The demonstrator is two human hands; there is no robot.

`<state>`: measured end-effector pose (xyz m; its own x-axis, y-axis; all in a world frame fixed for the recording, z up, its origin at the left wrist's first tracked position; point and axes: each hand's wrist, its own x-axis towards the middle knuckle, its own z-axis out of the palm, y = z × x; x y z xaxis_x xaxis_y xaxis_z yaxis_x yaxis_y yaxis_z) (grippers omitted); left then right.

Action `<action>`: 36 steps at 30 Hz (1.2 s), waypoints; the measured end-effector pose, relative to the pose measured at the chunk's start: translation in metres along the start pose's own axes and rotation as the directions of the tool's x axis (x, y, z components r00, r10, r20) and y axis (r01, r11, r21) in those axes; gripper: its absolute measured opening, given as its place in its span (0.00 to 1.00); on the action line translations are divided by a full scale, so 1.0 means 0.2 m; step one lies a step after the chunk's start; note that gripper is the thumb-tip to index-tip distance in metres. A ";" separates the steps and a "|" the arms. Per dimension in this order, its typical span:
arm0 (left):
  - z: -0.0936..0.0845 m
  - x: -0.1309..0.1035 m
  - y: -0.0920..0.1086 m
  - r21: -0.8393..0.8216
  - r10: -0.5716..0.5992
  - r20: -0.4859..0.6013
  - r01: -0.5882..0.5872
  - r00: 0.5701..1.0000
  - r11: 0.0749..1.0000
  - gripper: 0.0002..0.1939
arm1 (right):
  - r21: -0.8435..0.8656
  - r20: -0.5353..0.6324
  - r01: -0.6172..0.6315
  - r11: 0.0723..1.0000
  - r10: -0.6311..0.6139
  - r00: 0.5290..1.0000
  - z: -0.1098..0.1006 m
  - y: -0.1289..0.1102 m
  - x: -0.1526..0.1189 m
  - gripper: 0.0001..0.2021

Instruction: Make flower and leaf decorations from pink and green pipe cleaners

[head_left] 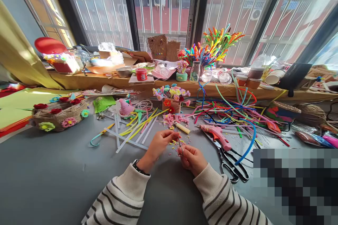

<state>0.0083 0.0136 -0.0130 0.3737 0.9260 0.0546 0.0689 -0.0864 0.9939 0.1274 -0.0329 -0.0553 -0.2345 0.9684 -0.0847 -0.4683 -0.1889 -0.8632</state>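
Both hands meet over the middle of the grey table. My right hand (pixel 194 158) is closed on small scissors (pixel 180 143), whose blades point up toward the left fingertips. The fingers of my left hand (pixel 161 143) are pinched together beside the blades; whatever they hold is too small to make out. Pink and yellow scraps (pixel 173 143) lie under and around the hands. Just beyond are a pink fluffy pile (pixel 175 120), a cream glue stick (pixel 182 128) and a small twine-wrapped pot of crochet flowers (pixel 171 105).
A pink glue gun (pixel 216 136) and large black scissors (pixel 232 168) lie to the right, near tangled pipe cleaners (pixel 237 112). Clear glue sticks (pixel 126 139) and a flowered basket (pixel 60 114) are left. A crowded ledge (pixel 111 81) runs along the window.
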 end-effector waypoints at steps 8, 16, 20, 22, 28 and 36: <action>-0.02 -0.01 0.00 -0.009 0.064 -0.119 -0.066 0.991 0.998 0.15 | -0.194 -0.100 0.017 0.981 -0.037 0.994 0.00 -0.01 -0.03 0.16; -0.01 -0.01 0.00 -0.004 0.049 -0.018 -0.049 0.999 0.999 0.15 | -0.528 -0.073 0.162 0.834 -0.235 0.969 -0.02 -0.05 -0.02 0.18; 0.00 -0.02 0.02 0.004 0.060 0.043 -0.061 0.997 0.998 0.14 | -0.633 0.027 0.188 0.751 -0.220 0.975 -0.04 -0.05 -0.01 0.18; 0.00 -0.02 0.02 0.007 0.070 0.075 -0.071 0.995 0.997 0.14 | -0.665 0.065 0.219 0.714 -0.237 0.969 -0.04 -0.05 -0.02 0.17; 0.01 -0.03 0.02 0.045 0.085 0.167 -0.094 0.982 0.995 0.14 | -0.727 0.120 0.265 0.634 -0.262 0.958 -0.02 -0.06 -0.03 0.16; 0.01 -0.04 0.03 0.064 0.046 0.246 -0.064 0.968 0.996 0.15 | -0.780 0.103 0.245 0.575 -0.267 0.958 -0.03 -0.05 -0.03 0.15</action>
<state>0.0083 0.0052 -0.0083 0.5927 0.8019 0.0754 0.1038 -0.1688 0.9802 0.1397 -0.0365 -0.0487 -0.1876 0.9615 0.2009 0.3381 0.2552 -0.9059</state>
